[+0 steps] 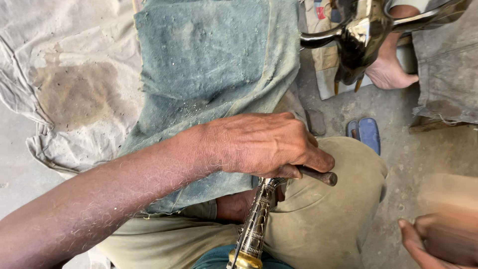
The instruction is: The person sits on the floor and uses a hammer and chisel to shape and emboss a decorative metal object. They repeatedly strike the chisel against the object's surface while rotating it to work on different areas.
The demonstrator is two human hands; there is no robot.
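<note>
My left hand (pixel 264 144) is closed around a short dark metal rod (pixel 321 176), whose end sticks out past my thumb. Just below it a long brass piece (pixel 255 224) with an engraved dark pattern runs down toward me across my lap. The rod's working end is hidden under my fingers. At the lower right, my right hand (pixel 416 244) grips a blurred brown wooden object (pixel 450 219). It is held apart from the brass piece, out to the right of my knee.
A blue-green cloth (pixel 214 65) lies over a stained pale sheet (pixel 64 74) ahead of me. My khaki-trousered knee (pixel 343 209) fills the lower middle. At the top right are another person's foot (pixel 391 69), a shiny dark metal object (pixel 361 35) and a blue sandal (pixel 367 133) on concrete.
</note>
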